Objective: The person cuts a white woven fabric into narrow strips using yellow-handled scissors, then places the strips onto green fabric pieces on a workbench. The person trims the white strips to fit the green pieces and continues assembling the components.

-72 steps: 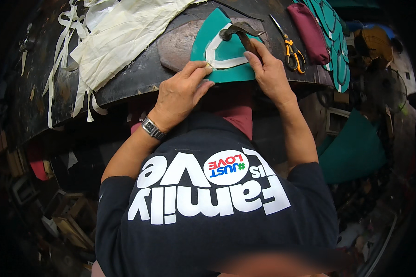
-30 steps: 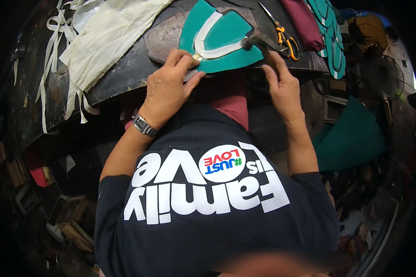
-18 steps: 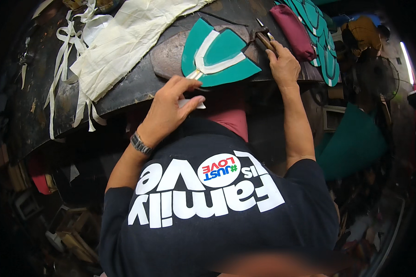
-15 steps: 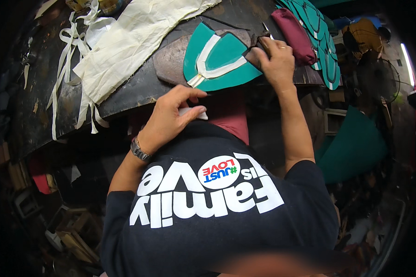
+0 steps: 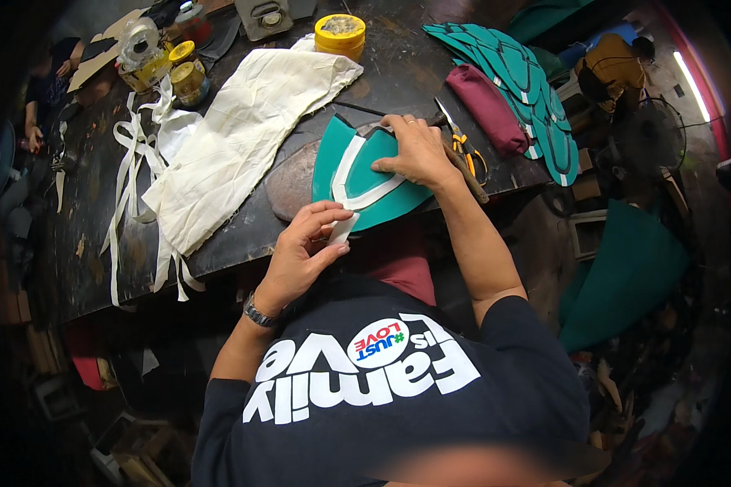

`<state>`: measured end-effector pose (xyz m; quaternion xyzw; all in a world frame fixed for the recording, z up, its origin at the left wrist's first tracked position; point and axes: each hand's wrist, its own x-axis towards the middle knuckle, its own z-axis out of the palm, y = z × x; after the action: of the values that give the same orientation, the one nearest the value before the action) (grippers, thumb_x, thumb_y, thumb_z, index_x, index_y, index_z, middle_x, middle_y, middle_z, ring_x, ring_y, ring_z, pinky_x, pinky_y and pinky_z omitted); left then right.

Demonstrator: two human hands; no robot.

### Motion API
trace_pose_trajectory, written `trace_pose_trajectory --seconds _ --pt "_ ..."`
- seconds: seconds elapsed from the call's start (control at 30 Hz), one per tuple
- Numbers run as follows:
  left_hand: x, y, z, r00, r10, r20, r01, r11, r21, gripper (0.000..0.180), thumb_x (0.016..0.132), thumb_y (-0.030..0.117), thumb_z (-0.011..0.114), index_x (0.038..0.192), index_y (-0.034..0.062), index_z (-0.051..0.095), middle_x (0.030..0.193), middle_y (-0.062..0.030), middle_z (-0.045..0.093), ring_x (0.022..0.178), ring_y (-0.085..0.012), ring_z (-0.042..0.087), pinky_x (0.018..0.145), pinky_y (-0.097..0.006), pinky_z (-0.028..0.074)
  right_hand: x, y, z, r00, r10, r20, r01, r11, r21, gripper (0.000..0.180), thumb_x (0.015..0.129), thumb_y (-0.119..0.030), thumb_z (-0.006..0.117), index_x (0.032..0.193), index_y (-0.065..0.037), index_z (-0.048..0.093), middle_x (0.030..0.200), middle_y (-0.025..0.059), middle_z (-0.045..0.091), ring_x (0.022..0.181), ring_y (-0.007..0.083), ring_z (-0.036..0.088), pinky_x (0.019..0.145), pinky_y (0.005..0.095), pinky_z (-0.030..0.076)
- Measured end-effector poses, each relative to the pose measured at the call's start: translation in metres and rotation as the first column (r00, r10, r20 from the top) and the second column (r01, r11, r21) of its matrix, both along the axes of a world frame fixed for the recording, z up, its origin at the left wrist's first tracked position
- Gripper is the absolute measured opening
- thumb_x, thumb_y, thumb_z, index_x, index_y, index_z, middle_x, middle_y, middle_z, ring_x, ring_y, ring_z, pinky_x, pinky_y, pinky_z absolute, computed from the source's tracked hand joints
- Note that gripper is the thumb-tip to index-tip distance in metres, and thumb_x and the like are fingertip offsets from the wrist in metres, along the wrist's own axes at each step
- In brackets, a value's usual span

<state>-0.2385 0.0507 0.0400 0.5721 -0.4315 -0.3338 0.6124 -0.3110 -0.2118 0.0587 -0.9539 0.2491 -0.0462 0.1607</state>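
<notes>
Your right hand [image 5: 418,150] presses flat on the teal piece [image 5: 365,174] at the worktop [image 5: 244,235] edge; your left hand [image 5: 304,247] pinches its white strip [image 5: 343,227] end. Pull too sideways and the strip may set crooked or lift.

Hands [image 5: 418,150] on teal piece [image 5: 374,183] (white-striped)

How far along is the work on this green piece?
Done: the white strip lies along most of the green piece. In hand: the right hand presses the piece down while the left hand pinches the strip's loose end. Left: that end sticks out past the edge, not pressed down.
</notes>
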Motion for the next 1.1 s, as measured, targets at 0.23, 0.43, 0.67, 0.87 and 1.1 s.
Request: trace_pose_trajectory --seconds 0.23,0.43,0.67,0.87,1.1 --pt "0.001 -0.001 -0.006 0.98 0.059 -0.191 -0.062 0.998 -0.009 0.035 0.088 -0.005 0.068 0.121 0.0025 0.064 0.111 -0.0037 0.064 0.104 -0.0119 0.062 0.09 -0.026 0.051 0.014 -0.027 -0.003 0.996 0.082 -0.047 -0.068 0.969 0.239 0.074 0.059 -0.032 0.089 0.122 -0.007 0.059 0.104 0.0138 0.063 0.101 0.0318 0.06 0.089 0.04 0.045" --pt "0.01 -0.007 -0.022 0.967 0.226 -0.117 -0.241 0.961 -0.135 0.03 0.088 -0.007 0.068 0.117 0.0012 0.064 0.106 -0.003 0.064 0.098 -0.0106 0.063 0.087 -0.024 0.051 0.021 -0.044 -0.014 0.986 0.142 0.085 -0.164 0.909 0.382 0.041 0.067 -0.016 0.086 0.101 -0.003 0.067 0.093 0.0066 0.063 0.088 0.0186 0.061 0.074 0.03 0.046" --pt "0.018 -0.011 -0.039 0.934 0.299 -0.194 -0.337 0.919 -0.204 0.026 0.09 -0.007 0.065 0.115 0.0016 0.063 0.1 -0.003 0.062 0.092 -0.0119 0.063 0.084 -0.027 0.053 0.007 -0.083 -0.012 0.694 -0.455 0.558 -0.523 0.213 0.825 0.02 0.083 -0.003 0.075 0.1 -0.011 0.068 0.091 -0.0023 0.068 0.075 0.0092 0.065 0.06 0.0223 0.05" --pt "0.016 -0.018 -0.049 0.941 0.329 -0.077 -0.337 0.93 -0.147 0.021 0.09 -0.007 0.064 0.11 0.0009 0.064 0.099 -0.0032 0.061 0.089 -0.0115 0.063 0.081 -0.025 0.051 0.048 -0.175 0.012 0.376 -0.734 0.565 -0.489 0.361 0.794 0.026 0.086 -0.009 0.076 0.108 -0.012 0.061 0.088 0.0022 0.069 0.068 0.0152 0.066 0.048 0.0251 0.049" --pt "0.013 -0.015 -0.051 0.917 0.377 0.133 -0.357 0.921 -0.154 0.023 0.083 -0.009 0.065 0.103 0.0013 0.067 0.097 -0.0066 0.064 0.085 -0.0138 0.063 0.077 -0.025 0.051 0.035 -0.281 0.007 0.745 -0.543 0.387 0.624 0.772 -0.119 0.049 0.073 -0.047 0.079 0.112 -0.018 0.073 0.112 0.0116 0.072 0.096 0.0316 0.07 0.087 0.0431 0.054"
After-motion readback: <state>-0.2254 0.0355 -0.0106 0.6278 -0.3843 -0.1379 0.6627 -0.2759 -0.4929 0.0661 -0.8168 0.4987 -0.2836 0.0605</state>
